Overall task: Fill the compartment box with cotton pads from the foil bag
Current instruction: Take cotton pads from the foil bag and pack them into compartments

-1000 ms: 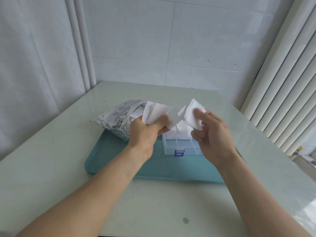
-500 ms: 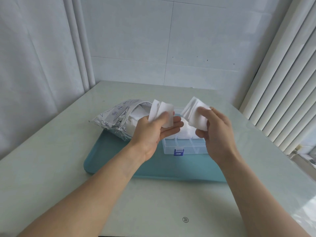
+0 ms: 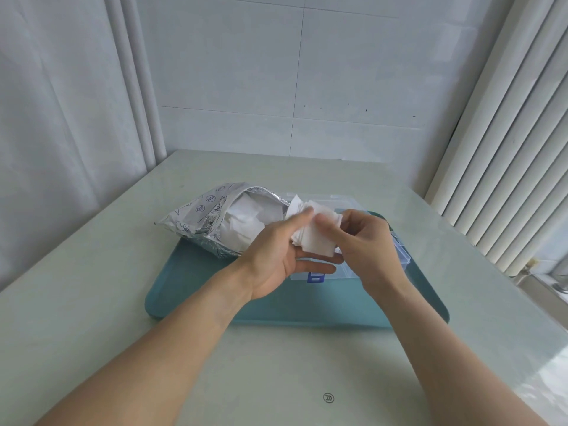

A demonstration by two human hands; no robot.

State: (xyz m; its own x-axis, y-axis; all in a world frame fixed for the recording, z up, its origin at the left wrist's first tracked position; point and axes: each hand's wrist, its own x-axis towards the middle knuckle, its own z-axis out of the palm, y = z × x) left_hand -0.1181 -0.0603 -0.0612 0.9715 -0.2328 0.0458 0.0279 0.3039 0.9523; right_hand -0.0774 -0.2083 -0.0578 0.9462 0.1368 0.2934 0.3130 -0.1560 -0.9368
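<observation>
A stack of white cotton pads [image 3: 313, 235] is pinched between both hands above the clear compartment box [image 3: 401, 252]. My left hand [image 3: 282, 256] lies palm up under the stack, thumb pressing on top. My right hand [image 3: 368, 238] grips the stack's right side with thumb and fingers. The box, with a blue latch [image 3: 316, 277] at its front, is mostly hidden behind the hands. The silver foil bag [image 3: 203, 216] lies open to the left of the box, with more white pads [image 3: 246, 222] showing in its mouth.
Bag and box rest on a teal tray [image 3: 215, 302] on a pale green table [image 3: 92, 302]. A white curtain hangs at the left, vertical blinds at the right, a tiled wall behind.
The two hands, each holding a separate bunch of pads, have come together and lowered. The pads are now one stack held by both hands over the box.
</observation>
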